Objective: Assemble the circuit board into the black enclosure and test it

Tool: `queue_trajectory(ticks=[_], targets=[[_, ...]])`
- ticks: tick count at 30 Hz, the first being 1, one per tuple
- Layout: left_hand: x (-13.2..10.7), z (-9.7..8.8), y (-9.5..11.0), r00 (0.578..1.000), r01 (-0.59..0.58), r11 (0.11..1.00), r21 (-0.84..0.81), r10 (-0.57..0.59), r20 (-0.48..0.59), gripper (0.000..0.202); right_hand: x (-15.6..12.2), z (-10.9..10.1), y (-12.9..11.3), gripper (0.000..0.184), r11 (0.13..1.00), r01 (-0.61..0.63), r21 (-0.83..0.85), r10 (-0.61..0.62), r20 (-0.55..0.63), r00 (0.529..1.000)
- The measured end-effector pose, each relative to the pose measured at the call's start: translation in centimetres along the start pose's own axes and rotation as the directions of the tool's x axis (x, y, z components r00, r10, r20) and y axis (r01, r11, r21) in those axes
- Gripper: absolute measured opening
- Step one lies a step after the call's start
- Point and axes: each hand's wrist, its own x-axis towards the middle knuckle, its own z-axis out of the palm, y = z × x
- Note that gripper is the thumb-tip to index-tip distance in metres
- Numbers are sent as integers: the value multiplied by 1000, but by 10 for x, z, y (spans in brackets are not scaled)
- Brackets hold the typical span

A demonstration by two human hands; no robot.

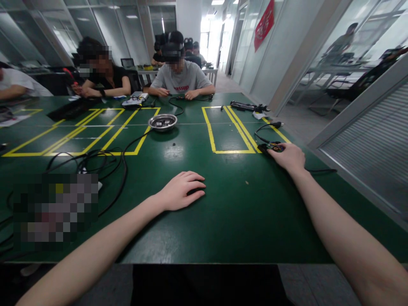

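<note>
My left hand point(183, 191) rests palm down on the green table point(223, 225), fingers stretched out and slightly apart, with nothing in it. Out to the right, my right hand point(290, 158) is closed on a small black object with coloured parts point(274, 147); the fingers hide some of it and I cannot make out its kind. A black cable with a plug point(276, 125) curves away beyond that hand. Another stretch of black cable point(321, 171) runs out on the near side of the wrist.
A metal bowl point(152, 124) with small metal parts stands mid-table. Coiled black cables point(95, 161) lie left, beside a blurred-out item point(57, 208). Yellow tape point(232, 151) marks the table. A folded black stand point(248, 106) lies far right. Co-workers point(181, 76) sit opposite.
</note>
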Motion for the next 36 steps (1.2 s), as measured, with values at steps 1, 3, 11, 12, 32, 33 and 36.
queue_trajectory(ticks=[1, 3, 11, 12, 32, 33, 36], targets=[[0, 0, 0, 1000, 1, 1000, -1, -1, -1, 28, -2, 1, -3, 40, 998, -11, -55, 11, 8, 1000], [0, 0, 0, 1000, 0, 1000, -4, 0, -1, 27, -6, 2, -11, 40, 990, 12, -144, -7, 34, 999], [1, -3, 4, 997, 11, 1000, -28, -13, -74, 31, -67, 21, -68, 28, 774, 597, 214, -634, 249, 732], [1, -5, 4, 995, 5, 999, -38, -9, -103, 33, -82, 22, -77, 26, 670, 674, 312, -742, 260, 617], [-3, -7, 0, 990, 138, 977, 163, -130, -58, 73, -147, 17, -102, 31, 309, 707, 636, -951, 195, 239], [-3, -7, -1, 989, 143, 976, 165, -136, -54, 75, -147, 17, -102, 32, 306, 701, 644, -952, 187, 244], [-3, -7, -2, 990, 142, 977, 156, -138, -36, 73, -147, 17, -103, 34, 316, 685, 657, -947, 179, 265]])
